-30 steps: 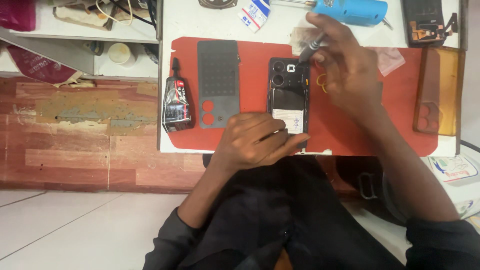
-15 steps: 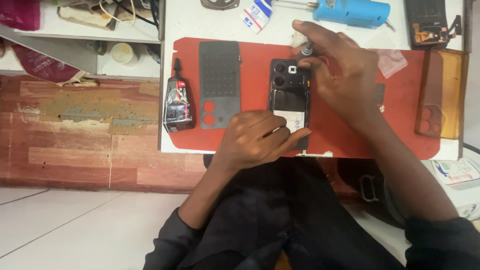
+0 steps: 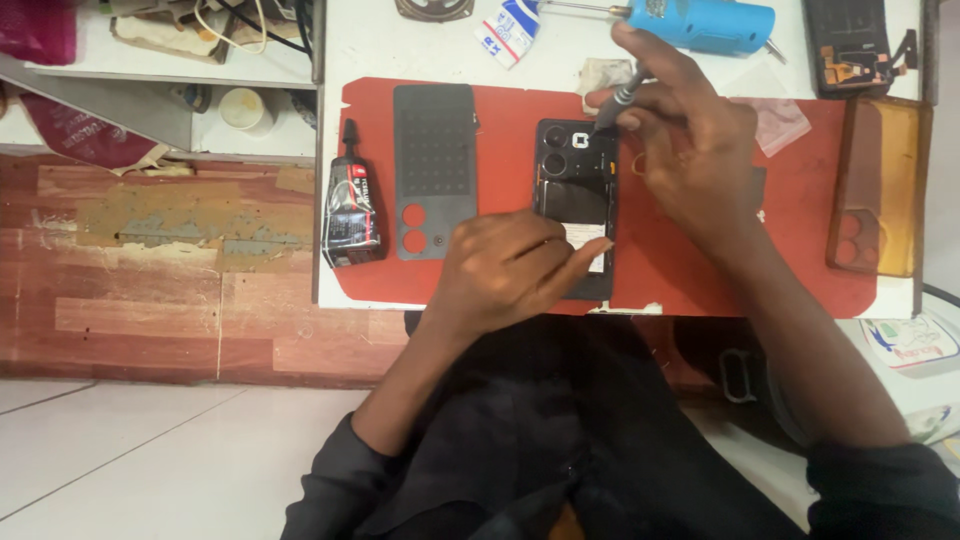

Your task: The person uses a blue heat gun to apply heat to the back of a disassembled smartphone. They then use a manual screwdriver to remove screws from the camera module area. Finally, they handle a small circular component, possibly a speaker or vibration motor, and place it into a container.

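Touching phone (image 3: pixel 575 190), perhaps: screwdriver (image 3: pixel 622 95) tip.

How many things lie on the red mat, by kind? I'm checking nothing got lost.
Opened phone, steadied by the left hand: 1
Grey back cover: 1
Glue tube, partly on the mat: 1
Orange case, partly on the mat: 1
Screwdriver, held in the right hand: 1
Total: 5

- The single head view looks almost straight down onto the red rectangular work mat (image 3: pixel 690 270).
- It sits fairly near: the mat fills the upper middle of the frame.
- Below the mat, the person's dark-clothed lap shows.
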